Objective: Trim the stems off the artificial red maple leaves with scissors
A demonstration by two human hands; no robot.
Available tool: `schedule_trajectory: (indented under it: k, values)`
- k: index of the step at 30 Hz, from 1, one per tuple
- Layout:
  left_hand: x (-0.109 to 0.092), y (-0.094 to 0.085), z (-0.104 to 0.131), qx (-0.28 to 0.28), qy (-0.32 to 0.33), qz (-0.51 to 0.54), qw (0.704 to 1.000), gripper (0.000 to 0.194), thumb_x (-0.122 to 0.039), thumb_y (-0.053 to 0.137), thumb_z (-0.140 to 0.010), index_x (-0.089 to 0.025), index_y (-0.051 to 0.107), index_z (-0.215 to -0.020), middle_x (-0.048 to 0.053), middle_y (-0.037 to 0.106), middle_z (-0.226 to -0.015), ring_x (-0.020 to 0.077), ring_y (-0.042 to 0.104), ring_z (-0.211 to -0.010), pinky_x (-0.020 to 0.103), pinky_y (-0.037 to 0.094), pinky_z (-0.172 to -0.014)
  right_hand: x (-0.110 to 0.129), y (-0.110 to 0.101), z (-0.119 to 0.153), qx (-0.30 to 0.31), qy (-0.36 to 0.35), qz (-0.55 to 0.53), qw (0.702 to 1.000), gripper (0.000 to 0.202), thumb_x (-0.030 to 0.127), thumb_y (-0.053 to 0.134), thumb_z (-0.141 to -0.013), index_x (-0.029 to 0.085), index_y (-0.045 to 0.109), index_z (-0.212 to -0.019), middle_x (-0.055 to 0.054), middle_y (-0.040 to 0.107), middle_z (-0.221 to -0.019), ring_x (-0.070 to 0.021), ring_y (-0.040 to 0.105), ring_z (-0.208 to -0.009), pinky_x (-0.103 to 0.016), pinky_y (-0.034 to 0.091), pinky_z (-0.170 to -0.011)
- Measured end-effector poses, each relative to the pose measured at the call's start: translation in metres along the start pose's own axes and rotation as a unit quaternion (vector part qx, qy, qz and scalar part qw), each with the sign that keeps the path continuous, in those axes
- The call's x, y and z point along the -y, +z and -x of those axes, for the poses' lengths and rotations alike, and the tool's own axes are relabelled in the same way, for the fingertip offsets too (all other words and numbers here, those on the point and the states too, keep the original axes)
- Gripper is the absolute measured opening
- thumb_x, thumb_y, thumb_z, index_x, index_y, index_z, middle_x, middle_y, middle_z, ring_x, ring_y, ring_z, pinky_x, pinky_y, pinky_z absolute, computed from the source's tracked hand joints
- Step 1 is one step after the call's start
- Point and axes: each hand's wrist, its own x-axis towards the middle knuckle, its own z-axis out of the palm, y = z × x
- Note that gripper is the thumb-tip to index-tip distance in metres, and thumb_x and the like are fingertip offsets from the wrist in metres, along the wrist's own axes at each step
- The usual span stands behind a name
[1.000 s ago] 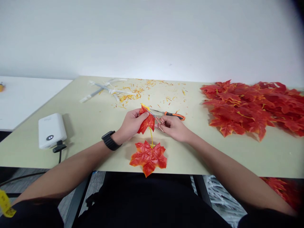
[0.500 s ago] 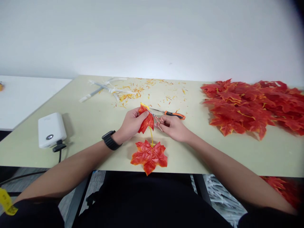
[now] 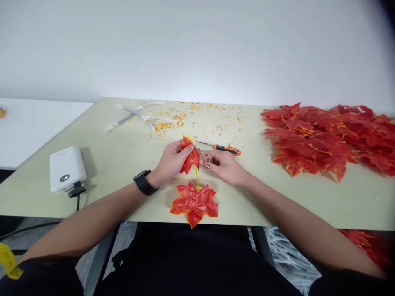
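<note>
My left hand (image 3: 170,161) pinches a folded red artificial maple leaf (image 3: 190,159) between thumb and fingers. In my right hand (image 3: 226,166) is a small pair of scissors (image 3: 205,158) with copper-coloured handles, its blades at the leaf's yellow upper edge. A yellow stem (image 3: 197,176) runs down from the held leaf to a second red maple leaf (image 3: 194,203), which lies spread at the table's front edge. Just beyond my right hand rests a screwdriver (image 3: 227,149) with an orange and black handle; its shaft passes behind the scissors.
At the right lies a large heap of red leaves (image 3: 317,139). Yellow and orange clippings (image 3: 173,123) are scattered at the back beside translucent plastic strips (image 3: 132,113). A white power bank (image 3: 67,168) with a black cable stands on the left. More leaves (image 3: 364,242) show below the table edge.
The scissors' handles have drawn closer together in my right hand. Both leaves and my left hand have shifted only very slightly.
</note>
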Motion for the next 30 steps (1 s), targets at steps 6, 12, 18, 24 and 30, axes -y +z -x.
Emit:
schedule_trajectory:
  k: [6,12,18,24,30]
  values:
    - [0.0011,-0.0001,0.0001,-0.002,0.006,-0.001,1.000,0.018,-0.033,0.069,-0.090,-0.017,0.067,-0.081,0.001,0.068,-0.073,0.0104,0.057,-0.061,0.023,0.045,-0.058,-0.0009,0.0012,0.0000,0.001,-0.005,0.001,1.000,0.039,0.041,0.059,-0.094,0.020,0.039,-0.067,0.003,0.042,-0.063,-0.0108,0.036,-0.060,-0.028,0.027,-0.057]
    - [0.0003,0.0017,0.0013,0.005,0.006,0.007,1.000,0.016,-0.031,0.068,-0.089,-0.017,0.065,-0.081,0.001,0.068,-0.074,0.0103,0.058,-0.062,0.022,0.045,-0.058,-0.0003,0.0013,-0.0007,-0.002,-0.015,0.040,0.999,0.039,0.044,0.062,-0.094,0.020,0.042,-0.069,0.002,0.047,-0.065,-0.0118,0.038,-0.061,-0.029,0.027,-0.058]
    - [0.0008,0.0016,0.0010,0.012,0.015,0.010,1.000,0.017,-0.033,0.069,-0.089,-0.018,0.066,-0.083,0.001,0.069,-0.075,0.0099,0.058,-0.061,0.022,0.046,-0.058,-0.0050,0.0033,-0.0014,-0.007,-0.021,0.026,0.999,0.041,0.046,0.062,-0.094,0.020,0.042,-0.069,0.002,0.045,-0.065,-0.0116,0.037,-0.060,-0.028,0.027,-0.057]
    - [0.0004,0.0022,0.0021,0.015,0.013,0.007,1.000,0.016,-0.032,0.068,-0.090,-0.017,0.067,-0.085,0.002,0.070,-0.075,0.0105,0.060,-0.062,0.022,0.048,-0.059,-0.0034,0.0037,-0.0014,-0.008,-0.013,0.024,1.000,0.042,0.045,0.062,-0.095,0.020,0.041,-0.068,0.002,0.046,-0.064,-0.0110,0.036,-0.059,-0.028,0.027,-0.057]
    - [-0.0003,0.0033,0.0038,0.027,0.010,0.008,1.000,0.018,-0.034,0.068,-0.091,-0.016,0.068,-0.086,0.003,0.073,-0.079,0.0114,0.064,-0.064,0.022,0.051,-0.061,-0.0035,0.0038,-0.0020,-0.010,-0.024,0.030,0.999,0.041,0.043,0.062,-0.095,0.020,0.042,-0.068,0.002,0.047,-0.064,-0.0109,0.037,-0.060,-0.028,0.027,-0.057]
